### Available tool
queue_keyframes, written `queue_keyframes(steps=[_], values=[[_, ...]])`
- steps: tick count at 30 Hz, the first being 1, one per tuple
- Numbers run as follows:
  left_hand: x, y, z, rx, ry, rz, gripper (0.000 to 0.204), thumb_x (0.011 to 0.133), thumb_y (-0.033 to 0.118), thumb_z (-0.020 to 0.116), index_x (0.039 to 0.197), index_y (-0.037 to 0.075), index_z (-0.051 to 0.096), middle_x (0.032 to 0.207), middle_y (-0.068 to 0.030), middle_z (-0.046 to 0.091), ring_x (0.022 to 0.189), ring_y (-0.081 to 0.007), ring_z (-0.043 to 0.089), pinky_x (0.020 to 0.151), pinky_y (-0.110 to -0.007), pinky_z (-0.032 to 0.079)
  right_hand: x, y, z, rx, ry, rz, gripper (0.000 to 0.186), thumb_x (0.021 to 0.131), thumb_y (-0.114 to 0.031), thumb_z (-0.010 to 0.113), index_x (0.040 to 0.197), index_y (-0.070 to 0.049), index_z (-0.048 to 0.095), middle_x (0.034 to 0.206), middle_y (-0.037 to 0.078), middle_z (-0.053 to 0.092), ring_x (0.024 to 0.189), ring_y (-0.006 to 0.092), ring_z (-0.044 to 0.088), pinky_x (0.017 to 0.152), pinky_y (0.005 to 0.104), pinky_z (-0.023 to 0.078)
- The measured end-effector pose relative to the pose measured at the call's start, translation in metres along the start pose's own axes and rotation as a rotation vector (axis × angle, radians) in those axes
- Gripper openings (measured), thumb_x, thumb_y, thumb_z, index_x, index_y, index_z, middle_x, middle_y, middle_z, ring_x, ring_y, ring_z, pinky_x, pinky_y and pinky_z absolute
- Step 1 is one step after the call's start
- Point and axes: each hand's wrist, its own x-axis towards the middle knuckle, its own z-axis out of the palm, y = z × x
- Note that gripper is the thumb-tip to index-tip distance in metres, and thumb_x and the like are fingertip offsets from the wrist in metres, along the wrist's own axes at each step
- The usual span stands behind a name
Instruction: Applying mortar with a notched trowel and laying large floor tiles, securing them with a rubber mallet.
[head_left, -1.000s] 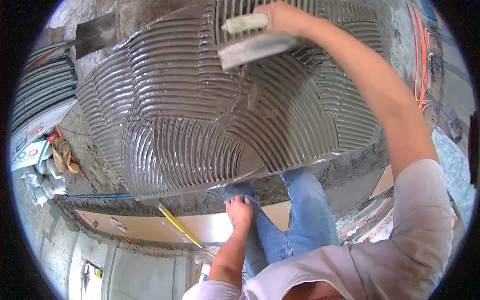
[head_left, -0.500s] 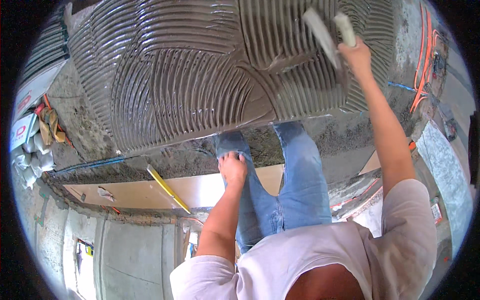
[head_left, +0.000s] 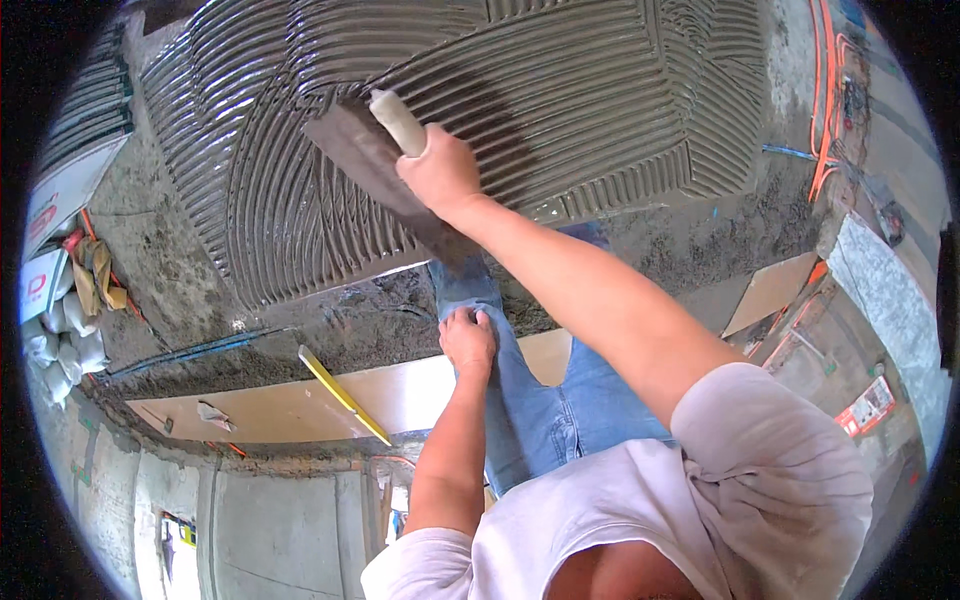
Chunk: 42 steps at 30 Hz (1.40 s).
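Our right hand [head_left: 440,172] wraps snugly round the pale handle [head_left: 398,122] of the trowel [head_left: 365,160], and there's the long blade, slanting over the ridged mortar bed [head_left: 580,110], left of middle, its lower end by the near edge! We'd judge this tool light and stiff, its smeared blade slippery, so that handle is our place to hold. Our left hand [head_left: 468,338] drapes loosely over the jeans [head_left: 465,290] at the knee, pinching nothing we can see.

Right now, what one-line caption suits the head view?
Right hand gripping a trowel over ridged grey mortar, left hand resting on a jeans-clad knee.
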Motion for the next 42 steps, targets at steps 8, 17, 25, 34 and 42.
queue_keyframes(steps=[8,17,25,34,42], values=[[0.000,-0.007,-0.003,-0.001,0.040,0.011,0.027,0.079,0.028,0.057,0.093,0.006,0.066,0.103,-0.0120,0.062,0.101,-0.0320,0.053,0.087,-0.042,0.042,0.014,0.066,-0.116,0.334,0.014,0.202,0.020,0.070,-0.013,0.069,0.082,-0.004,0.057,0.064,0.001,0.054,0.051,0.0092,0.050,0.044,0.0252,0.041],[-0.002,-0.011,0.005,0.013,0.083,-0.021,0.026,0.078,0.029,0.057,0.091,0.009,0.067,0.101,-0.0109,0.064,0.101,-0.0299,0.054,0.088,-0.041,0.042,0.027,0.170,-0.208,0.408,0.401,0.292,0.021,0.071,-0.012,0.069,0.085,-0.005,0.054,0.067,0.001,0.053,0.048,0.0091,0.046,0.043,0.0243,0.039],[-0.001,-0.018,-0.002,-0.056,0.079,-0.023,0.025,0.077,0.028,0.060,0.092,0.008,0.067,0.099,-0.0105,0.064,0.098,-0.0292,0.054,0.087,-0.041,0.042,-0.006,0.088,-0.063,0.502,0.401,0.310,0.024,0.068,-0.012,0.068,0.083,-0.001,0.053,0.070,0.006,0.057,0.049,0.0123,0.052,0.039,0.0275,0.045],[-0.003,-0.031,-0.003,-0.151,0.057,-0.066,0.026,0.078,0.028,0.058,0.095,0.009,0.065,0.099,-0.0102,0.063,0.101,-0.0288,0.052,0.088,-0.041,0.041,-0.016,-0.047,0.134,0.425,0.240,0.207,0.021,0.065,-0.016,0.066,0.073,-0.001,0.053,0.059,0.005,0.055,0.044,0.0144,0.053,0.039,0.0305,0.047],[0.000,-0.039,-0.008,-0.198,0.008,-0.122,0.025,0.078,0.028,0.058,0.093,0.010,0.064,0.101,-0.0081,0.063,0.103,-0.0284,0.050,0.089,-0.041,0.040,-0.007,-0.087,0.114,0.303,-0.185,0.103,0.022,0.067,-0.019,0.068,0.075,-0.001,0.058,0.060,0.005,0.056,0.045,0.0129,0.051,0.040,0.0291,0.041]])
